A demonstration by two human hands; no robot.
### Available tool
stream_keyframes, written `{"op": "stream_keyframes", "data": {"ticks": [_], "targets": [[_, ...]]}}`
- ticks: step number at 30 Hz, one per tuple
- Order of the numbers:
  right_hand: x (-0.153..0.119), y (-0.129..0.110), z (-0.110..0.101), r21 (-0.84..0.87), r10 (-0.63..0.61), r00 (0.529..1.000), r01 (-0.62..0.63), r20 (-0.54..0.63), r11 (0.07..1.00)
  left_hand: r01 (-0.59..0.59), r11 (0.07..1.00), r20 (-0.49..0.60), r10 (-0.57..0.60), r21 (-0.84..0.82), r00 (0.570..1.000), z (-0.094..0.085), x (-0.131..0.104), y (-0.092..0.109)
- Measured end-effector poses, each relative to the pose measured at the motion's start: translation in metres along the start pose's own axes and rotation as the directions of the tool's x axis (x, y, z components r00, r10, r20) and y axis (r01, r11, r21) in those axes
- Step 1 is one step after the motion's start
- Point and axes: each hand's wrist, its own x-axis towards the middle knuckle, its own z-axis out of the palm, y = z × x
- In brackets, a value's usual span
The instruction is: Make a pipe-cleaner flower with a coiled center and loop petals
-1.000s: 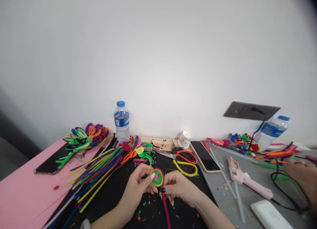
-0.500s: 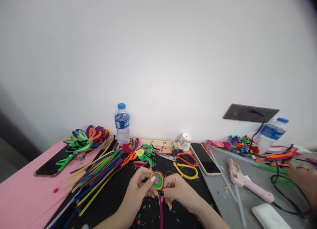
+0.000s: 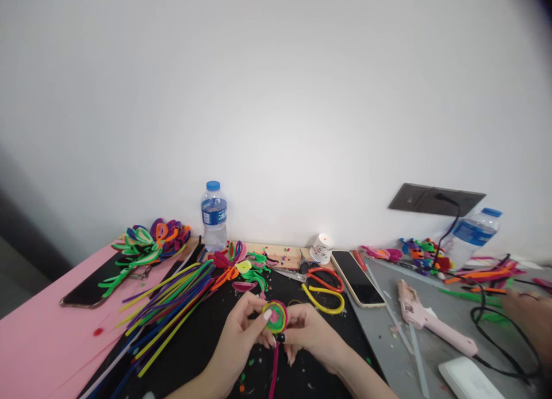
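Note:
Between both hands is a flat pipe-cleaner coil (image 3: 278, 314), with a pink centre, green and yellow rings and a magenta outer edge. My left hand (image 3: 244, 336) pinches it from the left, thumb flat across its face. My right hand (image 3: 314, 336) grips the lower right edge between thumb and fingers, where a magenta pipe-cleaner tail (image 3: 274, 370) hangs down toward me. Just beyond the right hand lie scissors (image 3: 321, 284) with one red and one yellow handle. Pipe-cleaner flowers (image 3: 244, 267) in several colours rest behind the left hand.
Loose pipe cleaners (image 3: 172, 307) and a phone (image 3: 88, 284) lie left. Behind stand a water bottle (image 3: 214, 218) and a paper cup (image 3: 321, 249). Rightward are another phone (image 3: 360, 281), a pink glue gun (image 3: 435, 321) with a black cord, and another person's hand (image 3: 528, 318).
The magenta tail has swung slightly left at its lower end. Both hands keep their grip on the coil, nearly in the same place.

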Motion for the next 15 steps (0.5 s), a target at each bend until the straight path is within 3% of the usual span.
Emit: {"op": "stream_keyframes", "data": {"ticks": [15], "targets": [[0.0022,0.0083,-0.0017,0.037,0.034,0.999,-0.033,-0.042,0.999,-0.047,0.996,-0.031,0.049,0.080,0.998,-0.0008,-0.0002,0.0000]]}}
